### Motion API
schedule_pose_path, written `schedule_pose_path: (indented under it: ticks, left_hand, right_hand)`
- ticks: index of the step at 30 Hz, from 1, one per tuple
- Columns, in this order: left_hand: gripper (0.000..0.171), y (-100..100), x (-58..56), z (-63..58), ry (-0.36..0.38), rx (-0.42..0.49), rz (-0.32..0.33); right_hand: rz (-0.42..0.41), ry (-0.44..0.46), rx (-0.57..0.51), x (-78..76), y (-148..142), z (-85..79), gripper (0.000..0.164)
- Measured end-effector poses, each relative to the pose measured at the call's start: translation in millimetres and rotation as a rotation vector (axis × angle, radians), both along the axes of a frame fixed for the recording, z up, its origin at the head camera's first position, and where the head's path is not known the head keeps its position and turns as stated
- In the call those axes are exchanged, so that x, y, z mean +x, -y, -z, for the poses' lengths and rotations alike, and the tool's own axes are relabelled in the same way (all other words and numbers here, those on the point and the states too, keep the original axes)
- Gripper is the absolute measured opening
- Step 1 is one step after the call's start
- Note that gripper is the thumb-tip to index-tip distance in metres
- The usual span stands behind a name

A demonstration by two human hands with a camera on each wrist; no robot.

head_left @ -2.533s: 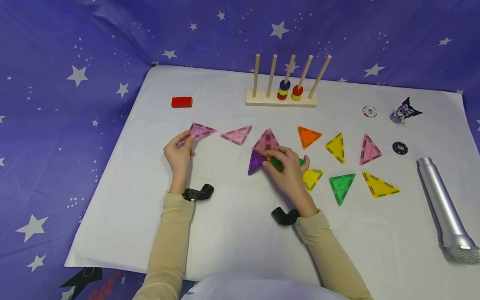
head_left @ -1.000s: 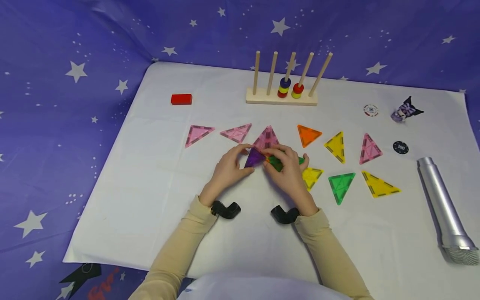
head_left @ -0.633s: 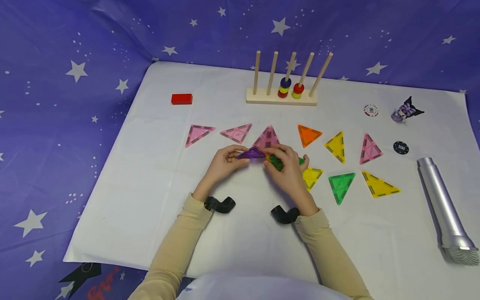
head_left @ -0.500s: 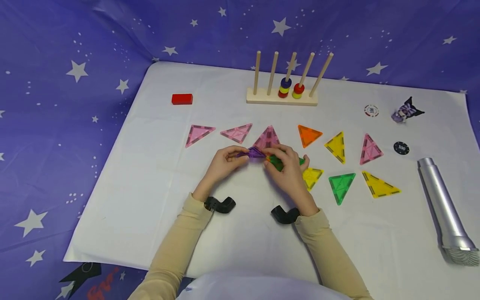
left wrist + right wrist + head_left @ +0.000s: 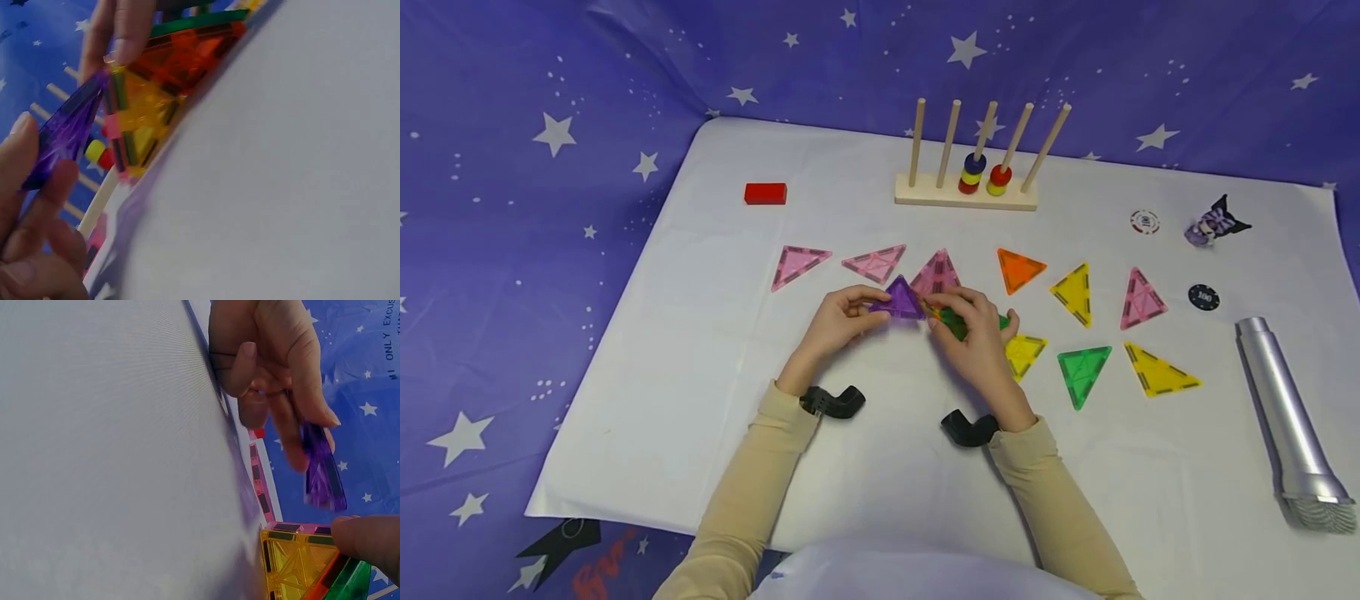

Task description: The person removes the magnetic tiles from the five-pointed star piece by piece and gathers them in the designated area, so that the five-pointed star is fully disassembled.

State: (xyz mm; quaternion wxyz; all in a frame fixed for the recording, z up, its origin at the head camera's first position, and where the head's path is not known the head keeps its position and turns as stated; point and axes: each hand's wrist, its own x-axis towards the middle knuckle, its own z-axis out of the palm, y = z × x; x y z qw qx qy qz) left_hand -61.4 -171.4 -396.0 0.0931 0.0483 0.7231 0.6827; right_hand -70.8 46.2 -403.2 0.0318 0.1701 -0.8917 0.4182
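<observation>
My left hand (image 5: 838, 321) pinches a purple triangular magnetic tile (image 5: 901, 300) between thumb and fingers, raised off the table. In the left wrist view, the tile's corner comes close to the upper edge of a small magnetic-tile structure; I cannot tell whether they touch. That structure has pink (image 5: 937, 271), yellow (image 5: 140, 106), orange (image 5: 187, 56) and green (image 5: 350, 581) tiles standing on the table. My right hand (image 5: 977, 329) holds it at the top with thumb and fingers, hiding part of it in the head view.
Pink tiles (image 5: 874, 264) lie left of the structure; orange (image 5: 1020, 271), yellow (image 5: 1073, 294), green (image 5: 1083, 375) and pink tiles lie right. A peg stand (image 5: 966, 193) and red block (image 5: 765, 193) are behind. Poker chips (image 5: 1204, 297), a figurine (image 5: 1213, 223) and a silver microphone (image 5: 1292, 425) lie far right.
My left hand has let go of a pink tile at the left, moved right and taken the purple tile from the structure's left side, tilting it upright. My right hand has stayed put.
</observation>
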Motion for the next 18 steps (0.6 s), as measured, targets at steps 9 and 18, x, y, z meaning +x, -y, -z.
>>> schedule_pose_path:
  ticks: [9,18]
  left_hand:
    - [0.022,39,-7.3,12.5,-0.110,0.209,-0.346]
    - [0.026,78,-6.5,10.9,-0.213,0.118,-0.715]
  right_hand:
    - [-0.002,0.002,-0.013,0.4,0,0.2,0.024]
    - [-0.012,-0.005,-0.025,0.5,-1,0.1,0.024]
